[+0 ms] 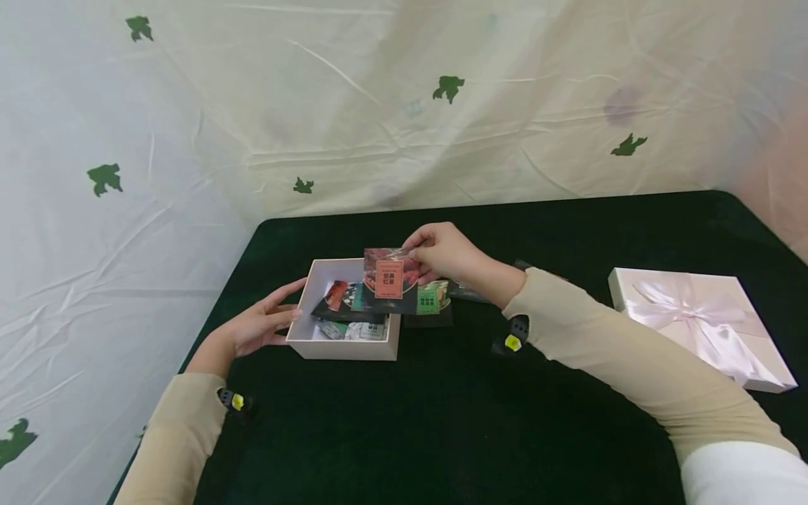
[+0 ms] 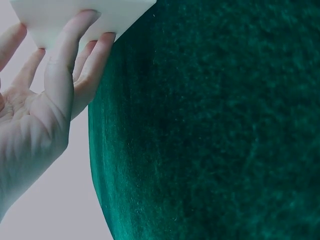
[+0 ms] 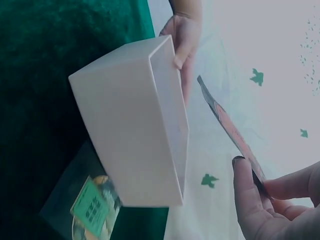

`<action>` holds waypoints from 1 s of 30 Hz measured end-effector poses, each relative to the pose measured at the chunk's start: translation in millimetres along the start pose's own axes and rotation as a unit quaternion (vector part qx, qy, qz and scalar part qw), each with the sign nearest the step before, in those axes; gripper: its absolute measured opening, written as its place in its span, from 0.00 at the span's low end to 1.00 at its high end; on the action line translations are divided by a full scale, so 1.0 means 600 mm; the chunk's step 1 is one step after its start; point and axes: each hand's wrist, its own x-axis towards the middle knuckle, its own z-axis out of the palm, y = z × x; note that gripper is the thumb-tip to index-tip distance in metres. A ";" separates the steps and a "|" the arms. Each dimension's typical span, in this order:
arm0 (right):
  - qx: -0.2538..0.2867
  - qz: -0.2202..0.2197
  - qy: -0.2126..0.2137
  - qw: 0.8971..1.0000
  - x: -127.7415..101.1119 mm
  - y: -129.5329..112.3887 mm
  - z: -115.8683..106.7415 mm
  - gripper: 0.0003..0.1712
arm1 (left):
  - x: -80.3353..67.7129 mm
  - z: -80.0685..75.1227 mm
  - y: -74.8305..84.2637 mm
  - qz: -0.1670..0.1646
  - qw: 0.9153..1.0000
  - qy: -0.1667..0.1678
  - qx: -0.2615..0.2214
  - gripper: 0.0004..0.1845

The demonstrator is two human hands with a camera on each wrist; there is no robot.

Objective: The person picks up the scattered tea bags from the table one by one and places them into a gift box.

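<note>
Between the thumb and fingers of my right hand [image 1: 445,251], a tea packet [image 1: 388,280] with a red label and dark lower edge is pinched by its upper right corner. It hangs over the right side of an open pale pink box [image 1: 344,349], seen edge-on in the right wrist view. Inside the box lie several packets, among them a dark one [image 1: 334,312] with a red and teal print. My left hand [image 1: 261,324] touches the box's left wall with extended fingers; the left wrist view shows its fingertips against the box [image 2: 55,25].
On the table right of the box lies a green-labelled packet [image 1: 432,298], with another dark packet [image 1: 467,293] partly behind my right wrist. A pink box lid [image 1: 656,287] with a satin bow rests at the far right. Dark green cloth [image 1: 442,421] covers the table; a pale curtain hangs behind.
</note>
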 end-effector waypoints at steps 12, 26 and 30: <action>0.009 0.005 -0.005 1.000 0.037 -0.002 0.075 0.12 | 0.001 -0.002 -0.001 -0.004 1.000 0.001 0.002 0.38; 0.009 -0.011 -0.025 1.000 0.069 0.006 0.144 0.12 | 0.000 -0.005 0.001 -0.005 1.000 -0.006 0.005 0.37; 0.001 -0.012 -0.036 0.999 0.079 0.013 0.161 0.12 | 0.001 -0.005 0.001 -0.007 1.000 -0.008 0.006 0.37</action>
